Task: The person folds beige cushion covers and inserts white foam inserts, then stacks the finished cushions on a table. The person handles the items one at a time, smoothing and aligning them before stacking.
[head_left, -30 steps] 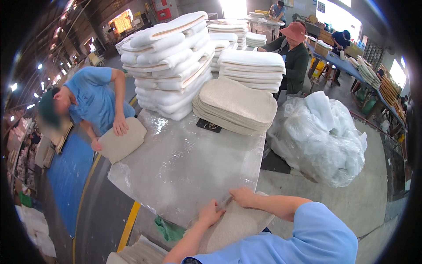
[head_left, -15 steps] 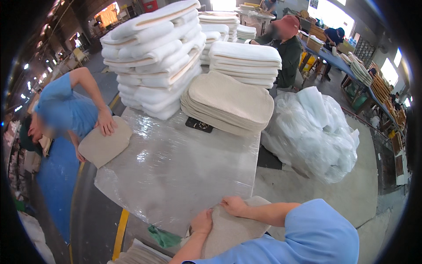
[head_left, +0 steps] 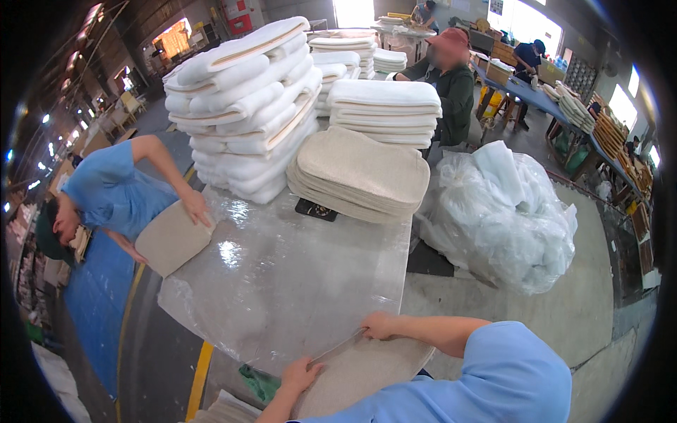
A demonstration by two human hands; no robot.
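Plastic-covered grey bench (head_left: 317, 285). At its near edge: beige, rounded, flat fabric piece (head_left: 367, 374), nearward of left hand (head_left: 300, 374) and right hand (head_left: 379, 325), long axis near-left to far-right. Pinched along far edge by both: fingers closed, left toward near-left end, right toward far-right.

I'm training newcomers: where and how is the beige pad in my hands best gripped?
Probably two-handed by the edge facing the table, from that side: the beige pad looks broad and thin, and your blue shirt covers its opposite side.
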